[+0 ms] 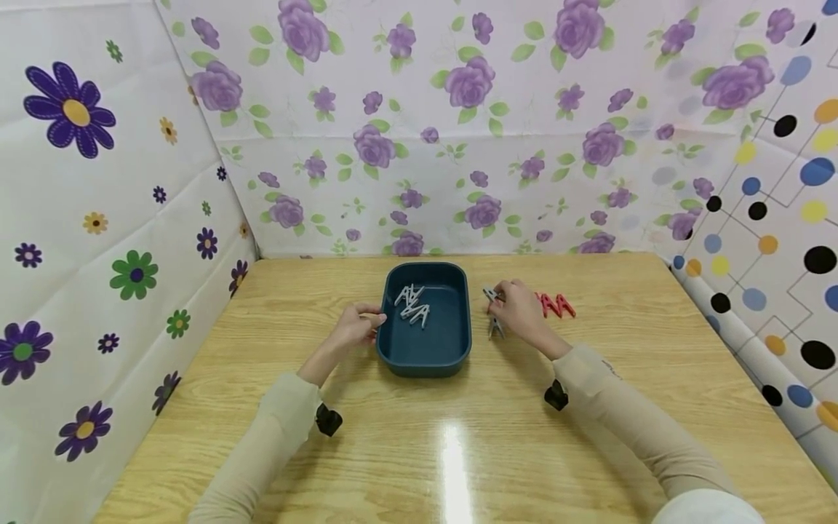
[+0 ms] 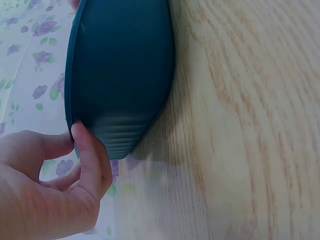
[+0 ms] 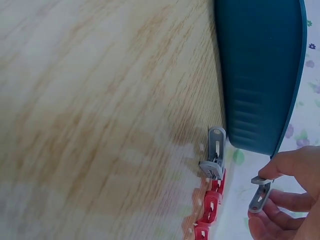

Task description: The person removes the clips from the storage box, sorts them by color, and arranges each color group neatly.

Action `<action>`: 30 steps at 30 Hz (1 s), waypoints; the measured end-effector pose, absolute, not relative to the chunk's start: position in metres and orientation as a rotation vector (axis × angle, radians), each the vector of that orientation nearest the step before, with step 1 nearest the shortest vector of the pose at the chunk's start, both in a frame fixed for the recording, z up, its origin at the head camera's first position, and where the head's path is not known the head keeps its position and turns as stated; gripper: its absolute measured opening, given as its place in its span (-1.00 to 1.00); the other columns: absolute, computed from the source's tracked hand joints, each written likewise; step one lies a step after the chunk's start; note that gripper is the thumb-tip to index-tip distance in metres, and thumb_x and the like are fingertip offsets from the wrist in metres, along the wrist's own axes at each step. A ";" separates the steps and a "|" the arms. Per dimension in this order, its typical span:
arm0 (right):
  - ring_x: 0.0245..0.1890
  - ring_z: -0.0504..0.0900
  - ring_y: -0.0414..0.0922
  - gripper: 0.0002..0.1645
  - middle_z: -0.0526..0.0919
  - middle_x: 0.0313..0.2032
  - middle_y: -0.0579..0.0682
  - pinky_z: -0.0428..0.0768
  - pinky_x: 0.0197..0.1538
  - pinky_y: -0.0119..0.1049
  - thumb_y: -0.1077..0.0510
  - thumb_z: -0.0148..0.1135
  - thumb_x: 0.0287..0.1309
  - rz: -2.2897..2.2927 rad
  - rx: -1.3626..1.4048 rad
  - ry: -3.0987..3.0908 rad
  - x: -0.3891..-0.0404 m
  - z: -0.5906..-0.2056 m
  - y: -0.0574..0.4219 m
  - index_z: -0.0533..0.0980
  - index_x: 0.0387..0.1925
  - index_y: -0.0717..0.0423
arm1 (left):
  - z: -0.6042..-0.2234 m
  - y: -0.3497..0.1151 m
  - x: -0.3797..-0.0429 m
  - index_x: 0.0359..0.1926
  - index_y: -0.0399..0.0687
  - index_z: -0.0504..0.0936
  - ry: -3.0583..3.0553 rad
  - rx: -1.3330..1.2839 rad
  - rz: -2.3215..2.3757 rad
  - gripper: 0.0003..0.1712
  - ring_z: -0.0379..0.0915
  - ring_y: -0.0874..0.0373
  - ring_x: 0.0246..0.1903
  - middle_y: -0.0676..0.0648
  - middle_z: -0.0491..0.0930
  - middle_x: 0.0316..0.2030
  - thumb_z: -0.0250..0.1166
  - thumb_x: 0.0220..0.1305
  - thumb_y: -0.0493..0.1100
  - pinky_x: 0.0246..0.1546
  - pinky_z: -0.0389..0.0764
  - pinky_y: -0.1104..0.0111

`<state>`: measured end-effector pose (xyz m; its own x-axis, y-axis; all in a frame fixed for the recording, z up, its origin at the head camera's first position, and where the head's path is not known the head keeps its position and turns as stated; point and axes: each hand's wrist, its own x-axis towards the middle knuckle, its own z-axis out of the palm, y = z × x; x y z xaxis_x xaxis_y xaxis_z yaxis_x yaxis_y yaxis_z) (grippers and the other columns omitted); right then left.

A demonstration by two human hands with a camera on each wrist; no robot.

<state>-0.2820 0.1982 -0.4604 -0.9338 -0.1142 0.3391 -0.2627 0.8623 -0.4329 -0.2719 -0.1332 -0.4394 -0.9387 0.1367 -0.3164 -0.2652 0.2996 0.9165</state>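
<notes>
A dark teal rectangular bin [image 1: 428,353] stands on the table with several grey clothespins [image 1: 412,306] lying inside it. My left hand [image 1: 356,325] pinches the bin's left rim between thumb and fingers, as the left wrist view shows up close. To the right of the bin, my right hand [image 1: 521,311] holds a grey clothespin [image 3: 260,195] between thumb and fingers. Another grey clothespin [image 3: 215,152] rests on the table just below that hand. Red clothespins [image 1: 556,305] lie in a row right of the right hand, partly hidden behind it.
The wooden table [image 1: 419,451] has a light glare at its front middle. Flower-printed cloth [image 1: 419,145] hangs along its back edge and left side, and a dotted cloth [image 1: 785,240] along the right. Each wrist carries a small black camera.
</notes>
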 end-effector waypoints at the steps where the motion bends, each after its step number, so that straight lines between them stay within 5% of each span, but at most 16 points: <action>1: -0.52 0.48 -0.09 -0.72 0.57 -0.37 0.13 0.41 -0.53 -0.31 0.11 0.38 0.08 0.696 0.282 -2.732 -0.282 -0.461 0.198 0.62 -0.21 0.22 | -0.440 -0.133 -0.272 0.29 -0.32 0.35 2.235 -0.120 1.680 -0.51 0.41 0.19 -0.59 -0.11 0.56 -0.45 0.13 0.42 -0.22 -0.39 0.52 0.27; 14: -0.54 0.47 -0.09 -0.73 0.58 -0.36 0.16 0.34 -0.58 -0.36 0.13 0.39 0.08 0.669 0.254 -2.784 -0.281 -0.462 0.202 0.61 -0.24 0.23 | -0.440 -0.135 -0.269 0.22 -0.36 0.39 2.251 -0.051 1.697 -0.52 0.42 0.19 -0.60 -0.07 0.55 -0.51 0.18 0.39 -0.19 -0.49 0.54 0.36; 30: -0.57 0.48 -0.11 -0.72 0.62 -0.42 0.15 0.37 -0.57 -0.37 0.10 0.43 0.06 0.707 0.296 -2.803 -0.282 -0.464 0.207 0.61 -0.33 0.26 | -0.437 -0.133 -0.271 0.29 -0.32 0.37 2.252 -0.112 1.648 -0.51 0.42 0.20 -0.56 -0.19 0.55 -0.30 0.13 0.42 -0.21 -0.39 0.55 0.30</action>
<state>-0.2820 0.2074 -0.4643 -0.9520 -0.1367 0.2739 -0.2502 0.8628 -0.4392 -0.2707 -0.1334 -0.4367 -0.9367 0.1390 -0.3214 -0.2643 0.3216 0.9092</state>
